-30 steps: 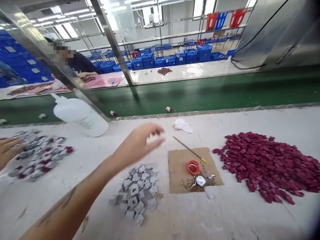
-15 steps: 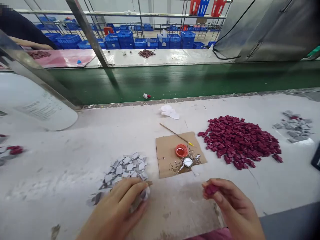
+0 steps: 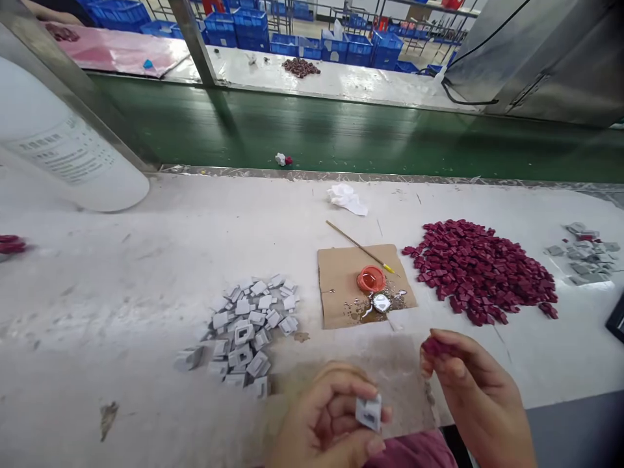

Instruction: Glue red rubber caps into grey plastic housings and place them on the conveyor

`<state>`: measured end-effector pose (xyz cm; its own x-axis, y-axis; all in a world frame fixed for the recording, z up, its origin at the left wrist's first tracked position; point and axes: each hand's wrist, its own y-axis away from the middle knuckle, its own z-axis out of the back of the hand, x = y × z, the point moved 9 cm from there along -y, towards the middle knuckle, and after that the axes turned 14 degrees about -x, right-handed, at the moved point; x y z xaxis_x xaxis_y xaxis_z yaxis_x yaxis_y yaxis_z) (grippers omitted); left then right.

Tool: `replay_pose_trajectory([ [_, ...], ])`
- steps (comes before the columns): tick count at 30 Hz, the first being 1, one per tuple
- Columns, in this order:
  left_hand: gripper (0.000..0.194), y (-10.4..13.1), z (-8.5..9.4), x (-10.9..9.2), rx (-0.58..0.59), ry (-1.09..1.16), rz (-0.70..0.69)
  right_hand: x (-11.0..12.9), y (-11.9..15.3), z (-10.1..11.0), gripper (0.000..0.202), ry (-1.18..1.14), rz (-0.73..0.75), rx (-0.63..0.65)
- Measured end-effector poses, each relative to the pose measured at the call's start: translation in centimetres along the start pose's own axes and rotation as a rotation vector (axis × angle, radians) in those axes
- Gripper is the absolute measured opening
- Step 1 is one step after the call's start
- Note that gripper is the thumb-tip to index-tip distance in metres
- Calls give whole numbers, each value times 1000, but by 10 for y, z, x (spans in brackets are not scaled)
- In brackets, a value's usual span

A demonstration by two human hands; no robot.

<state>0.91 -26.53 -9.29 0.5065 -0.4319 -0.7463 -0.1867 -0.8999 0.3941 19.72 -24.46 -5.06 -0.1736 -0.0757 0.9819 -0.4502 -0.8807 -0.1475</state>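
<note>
A person's two bare hands work low over a pale worktop, seen from the head. The left hand (image 3: pixel 326 419) grasps a grey block (image 3: pixel 369 413) between thumb and fingertips, just above the near edge of the table. The block is tilted, its face with a dark square opening turned up toward the viewer; it looks nearly as wide as tall, so I cannot tell a long axis. The right hand (image 3: pixel 480 396), a little apart from it, pinches a maroon piece (image 3: pixel 437 346) between thumb and forefinger. The visible part of that piece runs mostly side to side, one end toward the left; fingers hide the rest.

Left of centre lies a heap of grey blocks (image 3: pixel 251 318), facing many ways. To the right spreads a larger maroon heap (image 3: pixel 480 270). Between them, a cardboard square (image 3: pixel 334 279) carries an open red cup (image 3: pixel 371 279) beside spilled liquid. A thin stick (image 3: pixel 355 242) slants from upper left down to its yellow tip, which rests on the cardboard. Behind are crumpled tissue (image 3: pixel 347 198) and a green belt (image 3: pixel 370 140).
</note>
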Motion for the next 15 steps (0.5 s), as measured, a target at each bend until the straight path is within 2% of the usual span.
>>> replay_pose_trajectory([
  [3, 24, -3, 3, -1, -25, -105, -83, 4, -7, 1, 17, 109, 78, 5],
  [5, 26, -3, 6, -7, -45, -209, -186, 13, -13, -3, 16, 192, 219, 1],
  [9, 33, 2, 8, -29, -67, -509, -517, 33, -21, -27, 23, 441, 583, 41],
  [11, 33, 5, 7, -38, -81, -713, -705, 38, -22, -40, 28, 524, 719, 85],
  [13, 29, 7, 3, -42, -76, -889, -863, 40, -23, -48, 30, 550, 790, 126],
  [15, 24, 8, 1, -41, -63, -998, -952, 39, -24, -52, 32, 546, 818, 172],
])
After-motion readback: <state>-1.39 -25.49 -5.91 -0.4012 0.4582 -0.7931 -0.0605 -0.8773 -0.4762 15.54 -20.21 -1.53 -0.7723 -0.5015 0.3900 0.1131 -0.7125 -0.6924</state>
